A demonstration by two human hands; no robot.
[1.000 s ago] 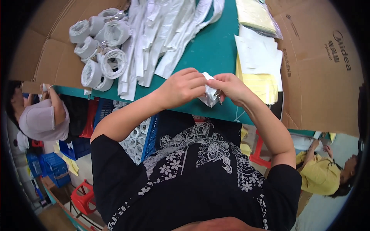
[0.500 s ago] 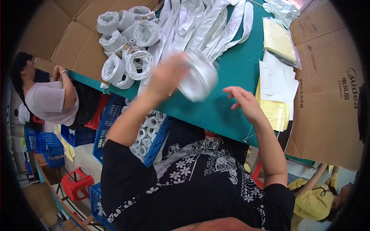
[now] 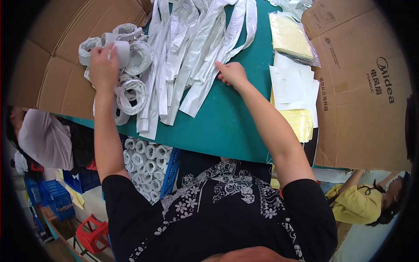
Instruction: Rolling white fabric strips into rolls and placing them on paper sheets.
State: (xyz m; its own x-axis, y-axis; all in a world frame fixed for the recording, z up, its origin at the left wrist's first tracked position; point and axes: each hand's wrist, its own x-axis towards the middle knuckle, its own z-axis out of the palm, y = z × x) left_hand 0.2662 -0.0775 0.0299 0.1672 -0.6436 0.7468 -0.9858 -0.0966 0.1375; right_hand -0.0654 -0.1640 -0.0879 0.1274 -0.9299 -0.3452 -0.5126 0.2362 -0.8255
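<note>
At the left of the table, my left hand [image 3: 104,67] has its fingers closed on a coiled white strip [image 3: 121,54] at a heap of similar rolls [image 3: 132,97]. The hand hides part of that coil and some rolls under it. Long white strips [image 3: 192,65] lie side by side, loosely bunched, across the middle of the table. At their right edge is my right hand [image 3: 233,75], its thumb stretched out apart from its bent fingers. Nothing shows in it; whether it touches the outermost strip I cannot tell.
Yellow sheets in a clear bag [image 3: 291,39] and white papers [image 3: 294,83] lie along the right side of the green table [image 3: 227,126]. Cardboard [image 3: 358,87] stands at both sides. A blue crate [image 3: 171,170] below holds several white rolls. People sit at far left and right.
My left hand has carried the coiled strip leftward to the heap of rolls. My right hand has moved left and away from me, to the loose strips. The view has shifted.
</note>
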